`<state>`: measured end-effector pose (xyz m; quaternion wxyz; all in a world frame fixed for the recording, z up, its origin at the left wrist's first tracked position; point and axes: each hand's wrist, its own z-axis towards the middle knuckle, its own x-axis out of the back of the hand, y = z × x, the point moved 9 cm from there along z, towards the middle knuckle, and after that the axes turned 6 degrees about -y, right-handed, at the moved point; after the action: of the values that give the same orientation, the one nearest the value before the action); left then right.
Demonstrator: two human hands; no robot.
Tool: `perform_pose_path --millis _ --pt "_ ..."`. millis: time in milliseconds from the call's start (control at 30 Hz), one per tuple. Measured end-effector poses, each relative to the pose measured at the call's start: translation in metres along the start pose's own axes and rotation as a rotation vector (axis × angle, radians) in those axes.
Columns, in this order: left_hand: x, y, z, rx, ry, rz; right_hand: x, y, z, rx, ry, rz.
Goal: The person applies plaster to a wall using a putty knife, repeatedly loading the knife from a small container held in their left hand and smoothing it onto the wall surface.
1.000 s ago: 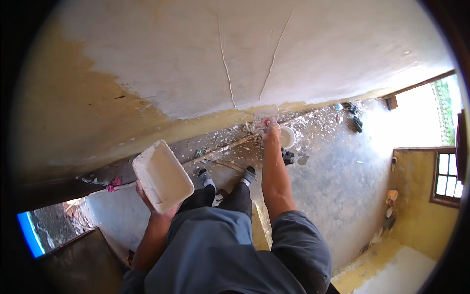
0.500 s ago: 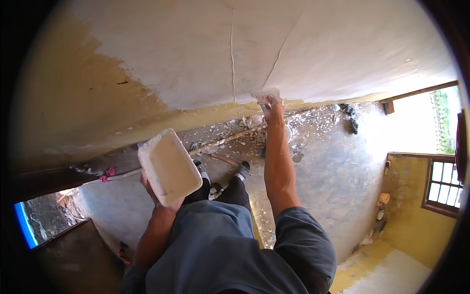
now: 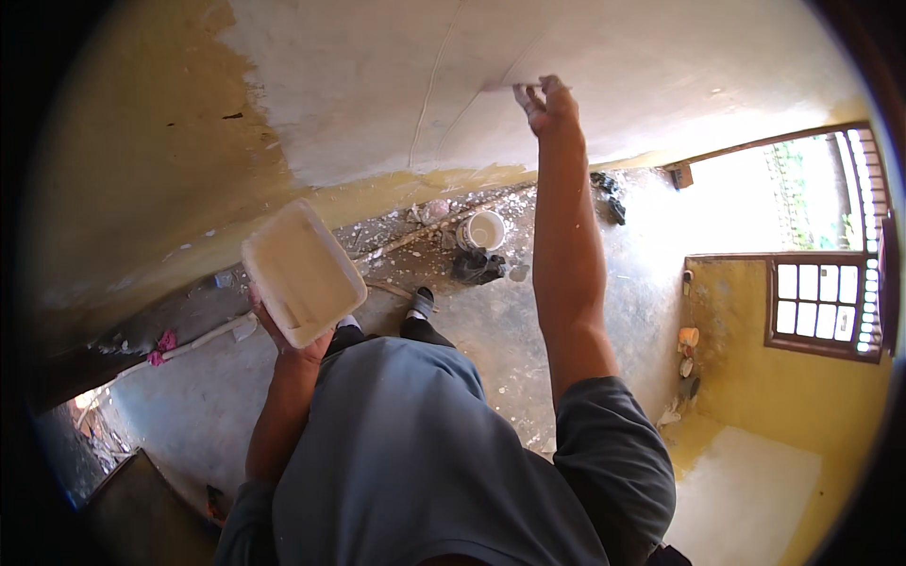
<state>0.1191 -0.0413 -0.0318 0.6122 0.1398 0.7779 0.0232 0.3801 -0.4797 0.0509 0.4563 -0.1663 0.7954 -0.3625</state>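
Against the white-patched wall (image 3: 604,66), left hand (image 3: 288,335) grips a cream-coated tray (image 3: 302,272); right hand (image 3: 547,104) pinches a scraper (image 3: 517,85).

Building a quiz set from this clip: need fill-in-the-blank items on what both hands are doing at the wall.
1. The left hand holds a cream rectangular ____ from below.
2. The right hand is raised against the pale patch of the ____.
3. On the floor, beside a dark heap, stands a round white ____.
4. The unpatched part of the wall is coloured ____.

Missing words: tray; wall; bucket; yellow
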Motion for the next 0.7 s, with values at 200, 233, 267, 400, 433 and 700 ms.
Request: perform_pose_path --millis 200,233,267,400,433,700 --pt "-0.013 -0.005 0.014 0.043 -0.067 0.057 -0.066 -0.172 0.007 0.34 -0.366 -0.39" --pt "-0.017 0.002 0.009 0.028 -0.11 0.047 -0.115 -0.172 -0.025 0.312 -0.409 -0.284" --pt "-0.018 0.002 0.006 0.046 -0.129 0.045 -0.153 -0.195 -0.073 0.311 -0.417 -0.187" --pt "-0.028 -0.003 0.008 0.121 -0.277 -0.013 -0.165 -0.268 -0.105 0.444 -0.456 -0.222" --pt "-0.025 0.0 0.006 0.087 -0.224 0.012 -0.152 -0.259 -0.11 0.428 -0.367 -0.221" --pt "-0.025 -0.003 -0.001 0.013 -0.182 0.047 0.039 -0.004 -0.106 -0.011 -0.367 -0.393"
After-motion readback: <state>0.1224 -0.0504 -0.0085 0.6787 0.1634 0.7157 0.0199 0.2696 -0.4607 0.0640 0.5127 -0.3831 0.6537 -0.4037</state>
